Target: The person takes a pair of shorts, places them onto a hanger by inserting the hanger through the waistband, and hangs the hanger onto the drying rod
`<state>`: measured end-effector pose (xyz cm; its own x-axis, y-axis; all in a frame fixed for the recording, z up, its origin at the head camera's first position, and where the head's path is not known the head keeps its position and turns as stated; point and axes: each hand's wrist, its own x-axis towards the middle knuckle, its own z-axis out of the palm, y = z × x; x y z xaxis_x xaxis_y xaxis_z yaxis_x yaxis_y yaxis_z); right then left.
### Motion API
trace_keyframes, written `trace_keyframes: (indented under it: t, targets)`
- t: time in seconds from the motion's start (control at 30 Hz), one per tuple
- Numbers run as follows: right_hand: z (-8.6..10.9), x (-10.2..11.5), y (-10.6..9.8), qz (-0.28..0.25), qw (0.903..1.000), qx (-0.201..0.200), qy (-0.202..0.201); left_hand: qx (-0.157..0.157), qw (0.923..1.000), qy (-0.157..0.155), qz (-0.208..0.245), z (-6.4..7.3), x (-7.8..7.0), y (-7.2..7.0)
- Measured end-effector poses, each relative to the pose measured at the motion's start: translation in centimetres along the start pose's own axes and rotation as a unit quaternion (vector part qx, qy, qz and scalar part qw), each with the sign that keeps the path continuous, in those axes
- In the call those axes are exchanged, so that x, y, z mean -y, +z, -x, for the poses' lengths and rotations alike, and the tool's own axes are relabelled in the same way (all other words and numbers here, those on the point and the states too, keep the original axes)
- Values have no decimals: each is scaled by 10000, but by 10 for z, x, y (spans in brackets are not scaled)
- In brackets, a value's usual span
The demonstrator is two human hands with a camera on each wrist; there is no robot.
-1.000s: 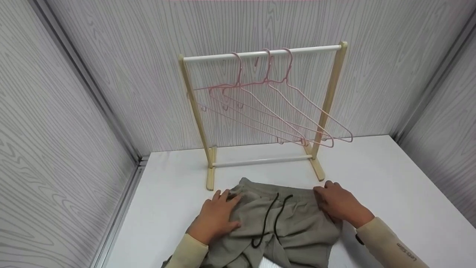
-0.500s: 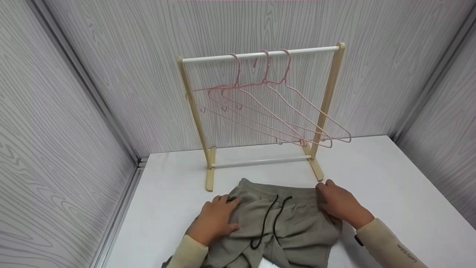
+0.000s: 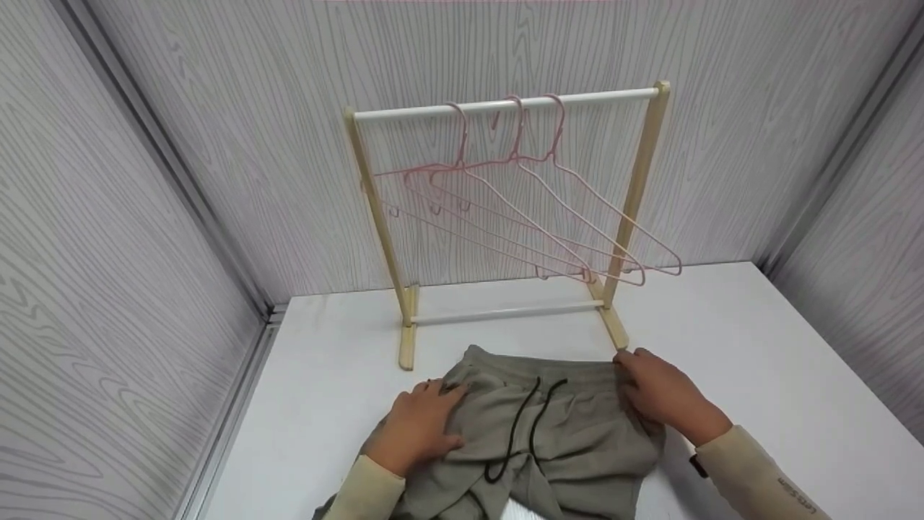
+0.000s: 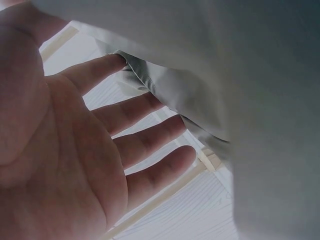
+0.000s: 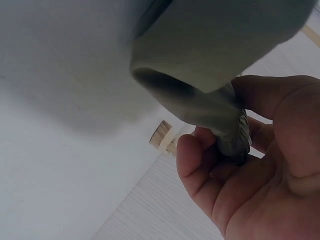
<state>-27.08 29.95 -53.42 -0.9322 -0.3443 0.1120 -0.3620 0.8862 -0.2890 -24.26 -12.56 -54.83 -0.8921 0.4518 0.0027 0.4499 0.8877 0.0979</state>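
Olive-grey drawstring pants [image 3: 577, 426] lie on the white table with the waistband toward the rack and two black cords [image 3: 538, 426] hanging down the front. My left hand [image 3: 419, 426] rests on the left side of the pants, fingers spread; in the left wrist view its straight fingers [image 4: 145, 142] touch the edge of the cloth. At the right end of the waistband my right hand [image 3: 664, 393] grips the fabric. The right wrist view shows the bunched waistband [image 5: 232, 142] pinched between thumb and curled fingers. The lower legs of the pants run out of the head view.
Behind the pants stands a small wooden rack [image 3: 639, 188] with a white rail [image 3: 606, 97]. Three pink hangers [image 3: 577, 209] hang from it. A rack foot [image 3: 613, 328] lies close to my right hand. Wood-grain panels [image 3: 238, 108] enclose the white table [image 3: 758, 347].
My right hand has shifted very slightly right with the waistband corner, and my left hand has slid slightly down on the cloth. The rack and hangers stay put.
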Motion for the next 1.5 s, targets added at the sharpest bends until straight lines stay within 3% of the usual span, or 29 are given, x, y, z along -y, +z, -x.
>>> trace_keyframes:
  t: [0.43,1.03,1.5]
  targets:
    - [6,10,-10,31,9995,-281,-144,-132,9997,118,-186,3,0,-3]
    - [6,33,-41,366,9982,-406,-244,-245,9994,160,-183,5,-2,-5]
    - [12,58,-59,474,9949,-740,-498,-140,9996,98,-221,3,-2,-7]
